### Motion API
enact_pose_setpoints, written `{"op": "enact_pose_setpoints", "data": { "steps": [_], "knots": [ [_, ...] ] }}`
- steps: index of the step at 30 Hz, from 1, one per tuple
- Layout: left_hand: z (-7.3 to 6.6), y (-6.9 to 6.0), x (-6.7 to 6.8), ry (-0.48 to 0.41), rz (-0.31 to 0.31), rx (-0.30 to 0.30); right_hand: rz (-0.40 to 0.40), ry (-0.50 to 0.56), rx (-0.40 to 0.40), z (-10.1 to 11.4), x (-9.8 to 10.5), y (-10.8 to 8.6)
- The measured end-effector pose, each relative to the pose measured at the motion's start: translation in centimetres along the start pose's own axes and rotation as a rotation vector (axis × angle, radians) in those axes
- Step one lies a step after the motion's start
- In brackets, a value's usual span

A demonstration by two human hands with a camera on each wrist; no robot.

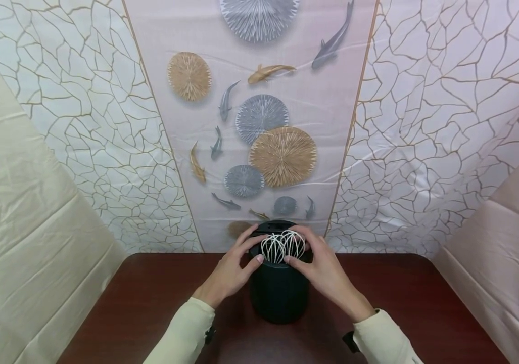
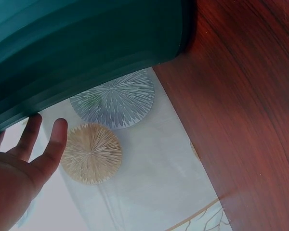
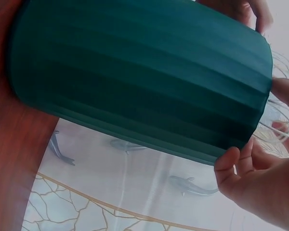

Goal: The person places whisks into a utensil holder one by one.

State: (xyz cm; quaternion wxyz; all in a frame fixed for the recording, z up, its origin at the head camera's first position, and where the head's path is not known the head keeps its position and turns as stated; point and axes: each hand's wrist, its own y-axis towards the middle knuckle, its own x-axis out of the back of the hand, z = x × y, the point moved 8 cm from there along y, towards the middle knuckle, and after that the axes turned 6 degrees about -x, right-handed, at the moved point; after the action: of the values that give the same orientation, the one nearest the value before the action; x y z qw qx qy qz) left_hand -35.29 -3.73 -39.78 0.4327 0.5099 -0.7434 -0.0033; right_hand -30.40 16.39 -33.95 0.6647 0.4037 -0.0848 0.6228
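Note:
A dark green ribbed container (image 1: 279,298) stands upright on the table. Two white wire whisk heads stick up from its mouth side by side; their lower ends are hidden inside. My left hand (image 1: 226,275) is at the left whisk (image 1: 272,248), thumb and a finger at its wires, the other fingers spread along the rim. On the other side my right hand (image 1: 327,263) grips the right whisk (image 1: 294,244), thumb in front and forefinger over the back. In the right wrist view its outer fingers (image 3: 226,163) touch the container's side.
The dark red-brown table (image 1: 163,298) surrounds the container. Behind its back edge hangs a patterned cloth (image 1: 259,65) with fish and round motifs. Pale fabric panels slope in at the left (image 1: 22,227) and right (image 1: 505,247).

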Motion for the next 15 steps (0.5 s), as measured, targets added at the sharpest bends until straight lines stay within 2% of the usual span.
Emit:
{"op": "enact_pose_setpoints", "data": {
  "steps": [5,9,12,15],
  "knots": [
    [-0.09,0.05,-0.17,-0.004,-0.006,-0.023,0.003,-0.018,-0.014,-0.2,-0.02,0.03],
    [0.05,0.09,-0.23,0.001,0.007,-0.018,-0.011,-0.019,-0.017,-0.15,0.14,0.03],
    [0.11,0.08,-0.11,0.023,0.018,-0.019,-0.014,-0.013,0.001,-0.01,0.06,-0.04],
    [0.01,0.05,-0.04,0.081,0.032,-0.031,-0.013,-0.013,0.02,-0.09,-0.13,-0.41]
  ]
}}
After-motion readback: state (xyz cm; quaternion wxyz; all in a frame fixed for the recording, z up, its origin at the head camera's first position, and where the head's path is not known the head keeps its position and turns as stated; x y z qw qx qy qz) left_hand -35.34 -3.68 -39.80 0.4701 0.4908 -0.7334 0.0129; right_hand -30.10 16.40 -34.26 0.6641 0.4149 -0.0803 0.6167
